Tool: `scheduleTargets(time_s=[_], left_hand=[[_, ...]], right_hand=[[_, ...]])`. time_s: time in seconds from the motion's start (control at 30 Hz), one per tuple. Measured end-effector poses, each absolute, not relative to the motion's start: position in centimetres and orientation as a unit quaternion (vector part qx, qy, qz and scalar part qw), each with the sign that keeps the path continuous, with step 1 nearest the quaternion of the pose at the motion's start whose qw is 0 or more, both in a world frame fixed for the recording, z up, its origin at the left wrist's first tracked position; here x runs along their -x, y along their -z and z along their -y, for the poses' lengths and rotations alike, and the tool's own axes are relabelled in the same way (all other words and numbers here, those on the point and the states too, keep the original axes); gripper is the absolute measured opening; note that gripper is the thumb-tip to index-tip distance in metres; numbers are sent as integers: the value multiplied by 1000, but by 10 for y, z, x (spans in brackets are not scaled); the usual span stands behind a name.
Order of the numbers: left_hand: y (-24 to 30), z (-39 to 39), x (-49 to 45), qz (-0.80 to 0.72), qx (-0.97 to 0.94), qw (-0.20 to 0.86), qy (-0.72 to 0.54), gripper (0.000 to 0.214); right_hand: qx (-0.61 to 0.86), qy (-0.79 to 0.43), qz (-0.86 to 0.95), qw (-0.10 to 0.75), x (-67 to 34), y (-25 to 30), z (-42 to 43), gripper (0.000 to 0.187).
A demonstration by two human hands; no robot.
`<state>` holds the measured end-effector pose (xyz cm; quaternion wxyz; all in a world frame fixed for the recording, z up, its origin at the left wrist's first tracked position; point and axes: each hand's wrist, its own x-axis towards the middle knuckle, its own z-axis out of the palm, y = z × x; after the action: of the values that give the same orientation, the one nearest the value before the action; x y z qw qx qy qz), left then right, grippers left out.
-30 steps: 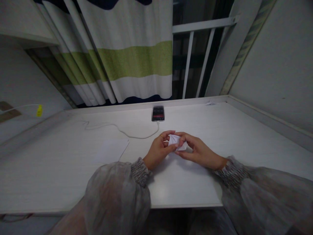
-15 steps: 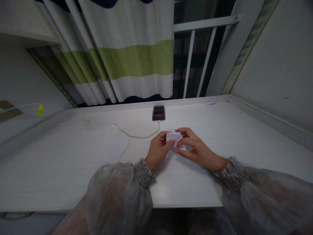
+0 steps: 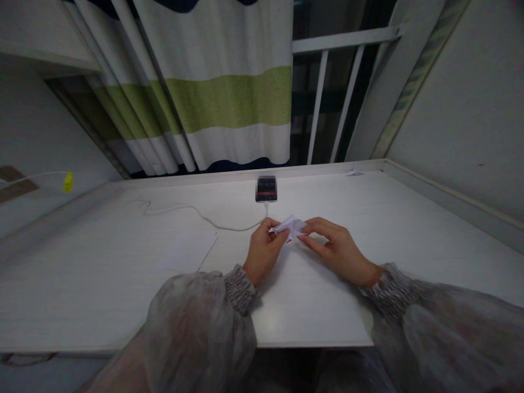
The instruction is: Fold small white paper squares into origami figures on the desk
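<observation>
A small folded piece of white paper (image 3: 291, 225) is held above the white desk, its pointed flaps partly spread. My left hand (image 3: 263, 246) pinches its left side between thumb and fingers, with a ring on one finger. On the other side, my right hand (image 3: 338, 245) has its thumb and fingertips at the paper's right edge, pinching a flap. Fingers cover parts of the paper's edges.
A phone (image 3: 266, 189) stands at the desk's back edge, joined to a white cable (image 3: 221, 226) that runs left. Flat white paper (image 3: 186, 251) lies left of my hands, with a thin dark line along its side. A small folded paper (image 3: 355, 172) sits at the back right.
The folded paper has turned and opened from a compact block into a pointed shape. My right hand has shifted slightly right, and its fingers have closed towards a flap.
</observation>
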<state>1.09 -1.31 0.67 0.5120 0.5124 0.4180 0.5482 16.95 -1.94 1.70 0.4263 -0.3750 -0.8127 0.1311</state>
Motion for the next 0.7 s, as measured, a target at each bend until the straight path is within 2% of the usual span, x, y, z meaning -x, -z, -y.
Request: scheduleTargets(time_s=[0.13, 0.3, 0.43, 0.53, 0.7], left_hand=[[-4, 13, -10, -427, -540, 492, -533, 18], [0, 12, -8, -401, -581, 484, -517, 29], [0, 12, -6, -368, -631, 465, -500, 51], [3, 12, -7, -369, -660, 447, -478, 44], [10, 10, -8, -417, -668, 402, -468, 33]], right_hand=[[374, -130, 809, 435, -169, -20, 20, 4], [371, -145, 806, 438, -170, -18, 19, 1], [398, -198, 780, 441, -170, -11, 17, 17], [385, -247, 756, 468, -169, -6, 15, 28], [375, -299, 733, 482, -167, -4, 12, 30]])
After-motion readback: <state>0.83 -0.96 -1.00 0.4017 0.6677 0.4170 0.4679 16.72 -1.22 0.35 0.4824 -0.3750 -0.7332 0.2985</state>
